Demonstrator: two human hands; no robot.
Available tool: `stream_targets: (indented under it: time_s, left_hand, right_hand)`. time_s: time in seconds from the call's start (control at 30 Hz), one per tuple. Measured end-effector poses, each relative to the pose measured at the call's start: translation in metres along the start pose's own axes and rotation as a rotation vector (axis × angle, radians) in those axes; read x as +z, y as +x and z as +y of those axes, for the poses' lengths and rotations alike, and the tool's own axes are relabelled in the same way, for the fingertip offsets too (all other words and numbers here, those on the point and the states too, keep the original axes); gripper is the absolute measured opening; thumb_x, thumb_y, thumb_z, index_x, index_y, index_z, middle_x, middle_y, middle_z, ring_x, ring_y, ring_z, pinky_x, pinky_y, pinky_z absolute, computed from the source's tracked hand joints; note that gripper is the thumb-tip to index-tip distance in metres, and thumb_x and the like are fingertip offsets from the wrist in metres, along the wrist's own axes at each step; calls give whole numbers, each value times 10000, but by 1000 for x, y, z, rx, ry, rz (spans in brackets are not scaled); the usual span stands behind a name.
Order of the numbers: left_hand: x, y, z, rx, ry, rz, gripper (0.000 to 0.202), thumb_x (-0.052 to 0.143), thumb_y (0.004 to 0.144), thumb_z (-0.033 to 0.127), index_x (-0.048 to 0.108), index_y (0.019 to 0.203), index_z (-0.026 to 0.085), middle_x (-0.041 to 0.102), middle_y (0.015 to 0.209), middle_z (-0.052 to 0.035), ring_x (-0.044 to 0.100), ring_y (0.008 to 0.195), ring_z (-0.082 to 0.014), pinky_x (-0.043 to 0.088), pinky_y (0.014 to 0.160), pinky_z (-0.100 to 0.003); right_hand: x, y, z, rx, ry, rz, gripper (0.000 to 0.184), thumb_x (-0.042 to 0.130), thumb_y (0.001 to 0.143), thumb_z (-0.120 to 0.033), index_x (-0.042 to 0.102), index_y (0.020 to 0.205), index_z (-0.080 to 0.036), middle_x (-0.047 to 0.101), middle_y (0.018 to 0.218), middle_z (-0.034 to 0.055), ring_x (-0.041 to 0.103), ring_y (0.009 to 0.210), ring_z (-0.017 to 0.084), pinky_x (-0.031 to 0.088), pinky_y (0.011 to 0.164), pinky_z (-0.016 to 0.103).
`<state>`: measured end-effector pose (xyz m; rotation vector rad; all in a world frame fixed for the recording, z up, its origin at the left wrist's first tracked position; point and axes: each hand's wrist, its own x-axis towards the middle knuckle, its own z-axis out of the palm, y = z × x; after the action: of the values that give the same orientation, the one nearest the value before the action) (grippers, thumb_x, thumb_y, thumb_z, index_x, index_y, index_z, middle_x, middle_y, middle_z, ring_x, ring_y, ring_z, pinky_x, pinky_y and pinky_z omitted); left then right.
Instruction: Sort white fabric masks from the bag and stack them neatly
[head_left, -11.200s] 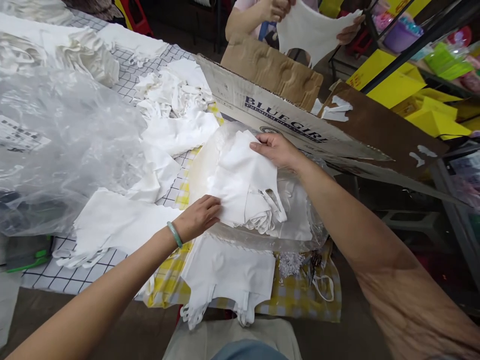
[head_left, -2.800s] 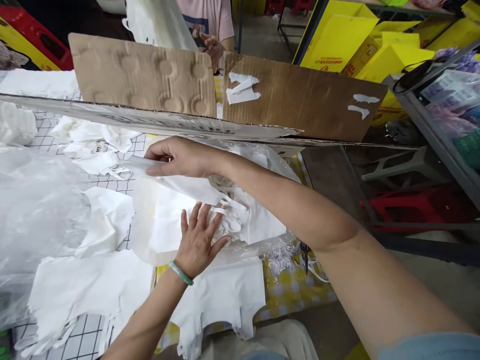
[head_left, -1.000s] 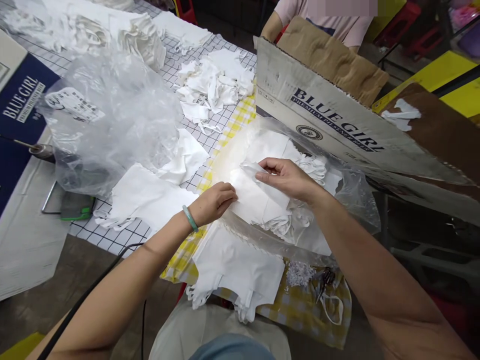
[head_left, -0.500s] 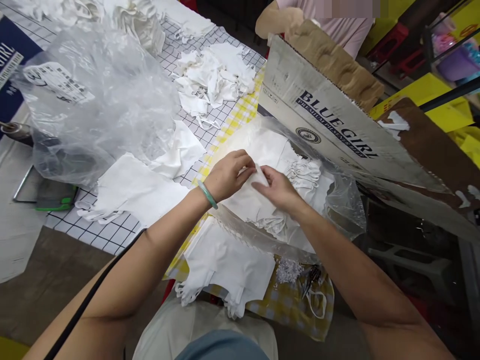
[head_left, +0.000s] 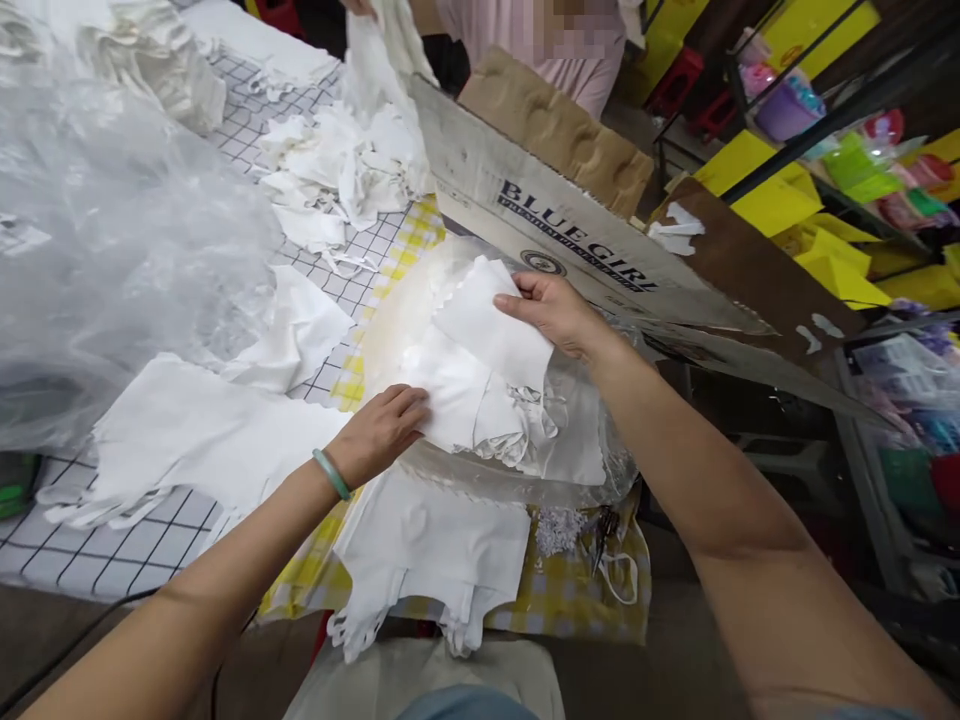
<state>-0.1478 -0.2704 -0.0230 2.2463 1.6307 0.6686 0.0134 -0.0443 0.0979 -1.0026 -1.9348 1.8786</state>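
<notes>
My right hand (head_left: 551, 312) pinches the edge of a folded white garment (head_left: 495, 320), thumb on top, above a clear plastic bag (head_left: 390, 320). Inside the bag lies a pile of white garments (head_left: 450, 405) with gathered straps. My left hand (head_left: 391, 425), a green bangle at its wrist, rests at the near left edge of this pile with its fingers loosely extended. Closer to my lap, a flat stack of white strapped garments (head_left: 435, 535) hangs slightly over the table's front edge. More white garments (head_left: 202, 430) lie to the left of my left hand.
A cardboard box (head_left: 555, 230) with open flaps stands behind the bag. White scraps (head_left: 559, 530) and small dark snips (head_left: 604, 530) lie at the front right. A large clear plastic bag (head_left: 150, 220) covers the left side. Across the table, a person in pink (head_left: 525, 50) handles white cloth.
My hands, together before, are now apart: the left has moved down and left, while the right holds the garment spread over the pile. The view has turned right. The other person lifts white cloth.
</notes>
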Motion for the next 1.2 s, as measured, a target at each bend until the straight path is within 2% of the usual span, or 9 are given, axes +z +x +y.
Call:
stream_targets:
  time_s: [0.13, 0.47, 0.6, 0.7, 0.8, 0.87, 0.93, 1.07, 1.2]
  left_hand:
    - [-6, 3, -4, 36, -52, 14, 183, 481, 905, 177, 612, 1032, 183, 570, 1189, -130, 520, 1080, -249, 496, 895, -417]
    - [-12, 6, -6, 54, -105, -13, 195, 490, 890, 143, 636, 1007, 201, 604, 1205, -105, 557, 1085, -235, 508, 896, -404]
    - [-17, 11, -7, 34, -172, 28, 152, 515, 899, 200, 634, 994, 204, 643, 1147, -100, 595, 1056, -225, 522, 882, -390]
    - [-24, 15, -8, -42, -215, 5, 139, 511, 904, 256, 630, 959, 208, 654, 1138, -90, 624, 1026, -216, 541, 841, -353]
    - [-36, 17, -8, -175, -250, -25, 163, 493, 910, 316, 611, 952, 212, 644, 1168, -85, 640, 991, -214, 542, 625, -254]
    - [-46, 18, -7, -237, -251, -27, 167, 491, 906, 341, 595, 960, 222, 633, 1189, -75, 644, 950, -209, 476, 488, -212]
    - [-54, 17, -6, -272, -222, -40, 157, 494, 901, 353, 583, 957, 238, 624, 1200, -52, 644, 844, -182, 412, 416, -204]
    - [-58, 14, 1, -273, -116, -76, 138, 496, 896, 348, 573, 938, 241, 617, 1182, -44, 617, 752, -158, 397, 398, -223]
    - [-46, 15, 7, -176, -52, -81, 107, 480, 907, 295, 556, 944, 229, 619, 1138, -69, 623, 904, -200, 487, 529, -267]
  right_hand:
    - [-3, 3, 2, -31, -19, -31, 377, 765, 650, -449, 636, 870, -170, 664, 809, 9, 605, 712, 157, 492, 600, 259]
    - [-12, -2, 0, -137, -30, -86, 464, 740, 662, -531, 607, 875, -140, 621, 858, 29, 575, 769, 163, 468, 646, 271]
    - [-14, -3, -1, -134, -30, -102, 462, 734, 671, -541, 588, 848, -139, 600, 836, 27, 559, 751, 160, 443, 631, 268]
    - [-16, -1, 0, -162, -43, -120, 448, 726, 684, -542, 573, 812, -141, 577, 798, 15, 533, 727, 147, 415, 620, 256]
    - [-18, 3, 1, -207, -68, -140, 399, 718, 715, -497, 560, 778, -136, 536, 753, -5, 489, 687, 123, 374, 607, 240]
    - [-19, 6, 2, -227, -87, -149, 334, 703, 752, -426, 551, 760, -129, 498, 721, -22, 454, 662, 104, 349, 610, 233]
    - [-19, 9, 2, -242, -112, -150, 264, 681, 785, -346, 545, 750, -122, 467, 701, -35, 417, 644, 88, 332, 622, 229]
    - [-19, 11, -1, -262, -154, -151, 168, 643, 814, -249, 550, 772, -116, 445, 695, -47, 379, 638, 77, 317, 649, 227]
    - [-19, 9, -1, -260, -175, -158, 113, 598, 832, -211, 555, 779, -120, 447, 705, -42, 394, 648, 83, 309, 648, 226]
